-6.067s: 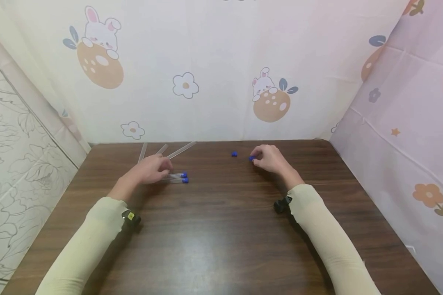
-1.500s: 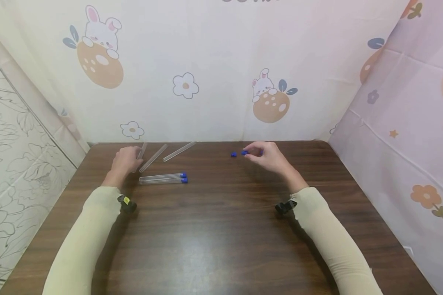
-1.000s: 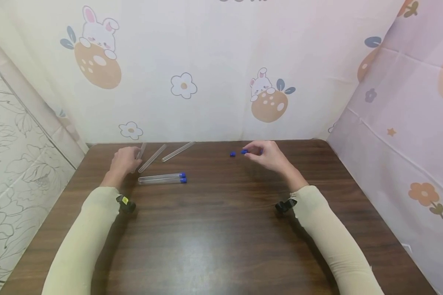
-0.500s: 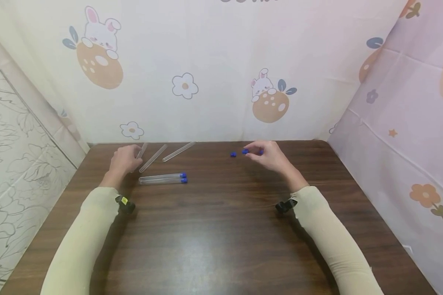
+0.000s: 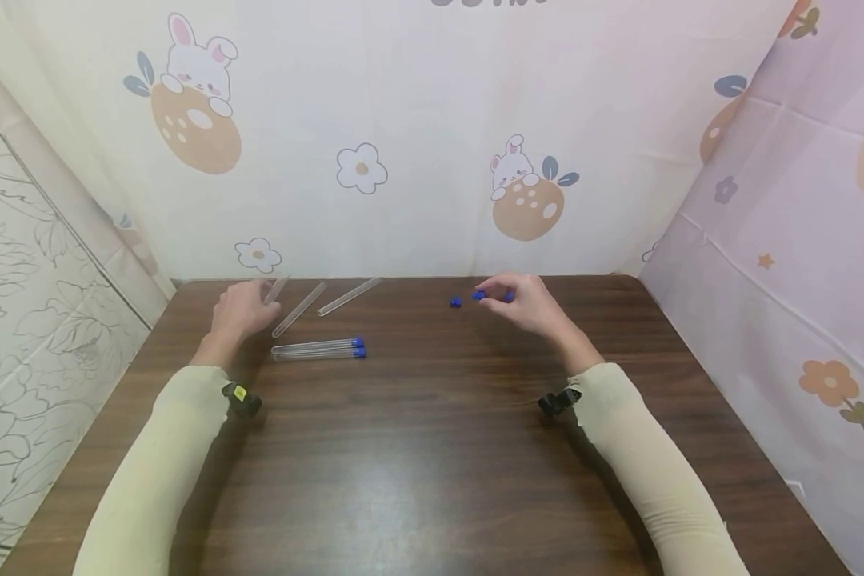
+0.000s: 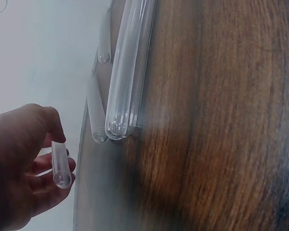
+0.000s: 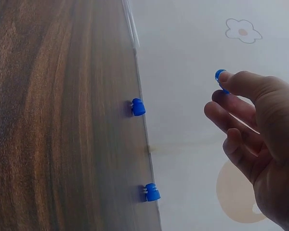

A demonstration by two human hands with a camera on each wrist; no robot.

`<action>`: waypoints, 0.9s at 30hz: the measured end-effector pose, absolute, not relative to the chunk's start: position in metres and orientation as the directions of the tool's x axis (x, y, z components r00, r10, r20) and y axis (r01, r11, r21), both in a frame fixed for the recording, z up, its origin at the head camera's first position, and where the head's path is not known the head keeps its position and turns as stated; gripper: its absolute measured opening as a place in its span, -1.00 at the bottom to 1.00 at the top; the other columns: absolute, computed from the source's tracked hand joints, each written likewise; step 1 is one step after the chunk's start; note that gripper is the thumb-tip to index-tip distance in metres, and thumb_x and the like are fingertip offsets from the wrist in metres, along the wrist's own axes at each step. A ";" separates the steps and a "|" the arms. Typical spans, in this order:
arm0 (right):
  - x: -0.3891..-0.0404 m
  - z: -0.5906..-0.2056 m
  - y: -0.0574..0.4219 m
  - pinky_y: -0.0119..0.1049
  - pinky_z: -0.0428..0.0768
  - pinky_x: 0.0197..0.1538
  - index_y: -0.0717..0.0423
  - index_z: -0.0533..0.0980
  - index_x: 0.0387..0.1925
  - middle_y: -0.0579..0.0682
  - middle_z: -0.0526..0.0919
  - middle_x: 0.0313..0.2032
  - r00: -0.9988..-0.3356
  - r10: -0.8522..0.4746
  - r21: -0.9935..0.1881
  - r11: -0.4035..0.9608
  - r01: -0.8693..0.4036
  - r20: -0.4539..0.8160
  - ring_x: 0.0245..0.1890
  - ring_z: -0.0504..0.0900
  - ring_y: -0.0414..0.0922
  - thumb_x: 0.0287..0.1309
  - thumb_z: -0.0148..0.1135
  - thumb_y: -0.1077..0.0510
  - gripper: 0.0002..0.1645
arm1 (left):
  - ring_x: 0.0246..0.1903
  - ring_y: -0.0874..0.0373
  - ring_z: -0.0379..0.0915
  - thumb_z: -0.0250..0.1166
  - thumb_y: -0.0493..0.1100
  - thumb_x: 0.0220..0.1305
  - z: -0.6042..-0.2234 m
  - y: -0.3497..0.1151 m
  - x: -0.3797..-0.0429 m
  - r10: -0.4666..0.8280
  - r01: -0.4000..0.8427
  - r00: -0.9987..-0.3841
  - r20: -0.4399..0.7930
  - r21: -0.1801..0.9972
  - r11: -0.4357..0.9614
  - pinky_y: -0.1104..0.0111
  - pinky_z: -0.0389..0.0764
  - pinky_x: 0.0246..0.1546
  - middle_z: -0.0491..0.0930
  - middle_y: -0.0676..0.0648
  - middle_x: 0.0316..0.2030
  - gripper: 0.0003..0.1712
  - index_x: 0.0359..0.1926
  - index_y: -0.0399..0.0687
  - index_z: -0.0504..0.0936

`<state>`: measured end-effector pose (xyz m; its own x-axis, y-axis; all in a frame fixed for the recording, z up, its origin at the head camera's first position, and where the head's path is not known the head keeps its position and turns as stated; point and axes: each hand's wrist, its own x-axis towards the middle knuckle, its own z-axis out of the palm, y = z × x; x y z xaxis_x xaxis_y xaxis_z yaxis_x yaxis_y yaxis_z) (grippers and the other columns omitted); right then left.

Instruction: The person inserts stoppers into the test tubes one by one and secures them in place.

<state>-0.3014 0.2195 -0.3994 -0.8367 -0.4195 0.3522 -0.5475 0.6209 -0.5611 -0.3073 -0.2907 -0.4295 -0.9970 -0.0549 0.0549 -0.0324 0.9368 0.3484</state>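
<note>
At the table's back left, my left hand (image 5: 241, 310) grips a clear test tube (image 6: 61, 166) between thumb and fingers, its rounded end showing below the thumb in the left wrist view. Beside it lie two uncapped test tubes, a nearer one (image 5: 299, 310) and a farther one (image 5: 349, 296). In front of these rest two capped tubes (image 5: 317, 348) side by side, blue ends to the right. Over the back right, my right hand (image 5: 529, 304) pinches a blue stopper (image 7: 220, 73) between thumb and forefinger. Two more blue stoppers, one (image 7: 138, 107) and another (image 7: 152, 192), lie on the table.
The brown wooden table (image 5: 403, 448) ends at a pale printed curtain (image 5: 432, 160) just behind the tubes and stoppers. A second curtain (image 5: 785, 280) hangs along the right side. Each wrist carries a small black camera.
Since the oldest frame, my left hand has moved from the capped tubes to the leftmost tube and gripped it; just now that tube rises slightly. My right hand has taken up a stopper.
</note>
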 end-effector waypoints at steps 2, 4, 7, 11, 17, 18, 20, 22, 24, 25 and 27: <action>-0.301 -0.399 0.220 -0.38 0.60 -0.26 -0.07 0.71 -0.08 -0.09 0.82 -0.23 -0.836 -0.420 -0.562 0.619 -0.549 0.353 -0.29 0.72 -0.21 0.21 0.42 0.10 -0.77 | -0.29 -0.16 0.48 0.12 -0.05 0.21 -0.429 -0.291 -0.307 -0.044 -0.026 -0.998 0.044 0.346 0.938 0.10 0.47 -0.40 0.61 -0.29 -0.23 -0.59 -0.05 -0.25 0.59; -0.301 -0.399 0.220 -0.38 0.61 -0.26 -0.07 0.71 -0.08 -0.09 0.82 -0.24 -0.835 -0.422 -0.565 0.615 -0.550 0.353 -0.29 0.72 -0.20 0.21 0.42 0.11 -0.77 | -0.35 -0.12 0.44 0.10 -0.08 0.22 -0.429 -0.292 -0.307 -0.034 -0.021 -0.999 0.031 0.343 0.939 0.16 0.42 -0.46 0.54 -0.23 -0.35 -0.72 -0.25 -0.23 0.54; -0.302 -0.400 0.220 -0.38 0.61 -0.26 -0.06 0.71 -0.08 -0.09 0.81 -0.25 -0.834 -0.425 -0.566 0.613 -0.551 0.351 -0.30 0.72 -0.20 0.21 0.42 0.12 -0.77 | -0.39 -0.09 0.43 0.09 -0.10 0.24 -0.430 -0.293 -0.306 -0.030 -0.022 -0.999 0.018 0.344 0.939 0.20 0.38 -0.48 0.49 -0.19 -0.43 -0.79 -0.35 -0.18 0.47; -0.302 -0.400 0.220 -0.39 0.60 -0.27 -0.05 0.71 -0.08 -0.08 0.82 -0.25 -0.833 -0.424 -0.559 0.618 -0.553 0.356 -0.31 0.71 -0.21 0.21 0.42 0.14 -0.77 | -0.33 -0.14 0.45 0.06 -0.11 0.25 -0.429 -0.292 -0.305 -0.040 -0.028 -0.999 0.024 0.364 0.931 0.17 0.41 -0.43 0.53 -0.25 -0.31 -0.70 -0.17 -0.26 0.52; -0.302 -0.399 0.220 -0.40 0.61 -0.31 0.02 0.69 -0.02 -0.05 0.82 -0.23 -0.835 -0.416 -0.572 0.609 -0.550 0.360 -0.33 0.70 -0.18 0.20 0.42 0.17 -0.71 | -0.35 -0.15 0.45 0.05 -0.09 0.26 -0.425 -0.292 -0.304 -0.053 -0.020 -0.996 0.076 0.375 0.927 0.14 0.43 -0.45 0.52 -0.25 -0.32 -0.74 -0.26 -0.22 0.50; -0.302 -0.398 0.220 -0.41 0.62 -0.30 0.02 0.68 -0.02 -0.05 0.82 -0.23 -0.837 -0.414 -0.576 0.608 -0.547 0.357 -0.32 0.71 -0.18 0.20 0.42 0.17 -0.70 | -0.36 -0.14 0.45 0.04 -0.09 0.26 -0.425 -0.291 -0.304 -0.054 -0.017 -0.995 0.086 0.376 0.926 0.15 0.41 -0.47 0.51 -0.23 -0.36 -0.77 -0.31 -0.19 0.48; -0.302 -0.398 0.220 -0.41 0.62 -0.30 0.03 0.68 -0.01 -0.04 0.82 -0.24 -0.842 -0.407 -0.587 0.604 -0.539 0.355 -0.32 0.72 -0.17 0.19 0.43 0.17 -0.69 | -0.39 -0.13 0.44 0.03 -0.10 0.27 -0.425 -0.291 -0.304 -0.057 -0.012 -0.993 0.107 0.378 0.926 0.16 0.39 -0.50 0.50 -0.21 -0.41 -0.79 -0.36 -0.16 0.45; -0.303 -0.397 0.220 -0.41 0.62 -0.30 0.02 0.69 -0.03 -0.05 0.82 -0.25 -0.844 -0.400 -0.590 0.604 -0.536 0.358 -0.33 0.71 -0.18 0.18 0.43 0.17 -0.70 | -0.41 -0.13 0.44 0.02 -0.11 0.27 -0.424 -0.291 -0.304 -0.056 -0.005 -0.991 0.123 0.377 0.926 0.16 0.38 -0.51 0.48 -0.20 -0.44 -0.80 -0.37 -0.15 0.43; -0.303 -0.396 0.220 -0.41 0.62 -0.29 0.02 0.69 -0.05 -0.05 0.82 -0.26 -0.845 -0.395 -0.590 0.604 -0.535 0.362 -0.33 0.71 -0.18 0.18 0.43 0.18 -0.72 | -0.43 -0.12 0.43 0.01 -0.12 0.27 -0.423 -0.290 -0.303 -0.052 0.003 -0.989 0.137 0.374 0.927 0.17 0.37 -0.52 0.48 -0.19 -0.46 -0.81 -0.39 -0.14 0.43; -0.303 -0.396 0.220 -0.41 0.62 -0.29 0.02 0.70 -0.06 -0.05 0.82 -0.26 -0.844 -0.394 -0.591 0.603 -0.536 0.364 -0.33 0.71 -0.18 0.18 0.43 0.18 -0.73 | -0.44 -0.12 0.43 0.01 -0.12 0.27 -0.422 -0.290 -0.304 -0.049 0.008 -0.989 0.142 0.372 0.928 0.17 0.36 -0.53 0.47 -0.18 -0.47 -0.81 -0.39 -0.14 0.43; -0.303 -0.395 0.220 -0.42 0.62 -0.28 0.00 0.70 -0.07 -0.06 0.82 -0.26 -0.844 -0.392 -0.587 0.607 -0.536 0.365 -0.33 0.70 -0.18 0.18 0.43 0.18 -0.75 | -0.47 -0.10 0.42 0.02 -0.13 0.27 -0.420 -0.290 -0.304 -0.043 0.015 -0.988 0.150 0.364 0.931 0.19 0.35 -0.56 0.48 -0.18 -0.49 -0.80 -0.38 -0.16 0.45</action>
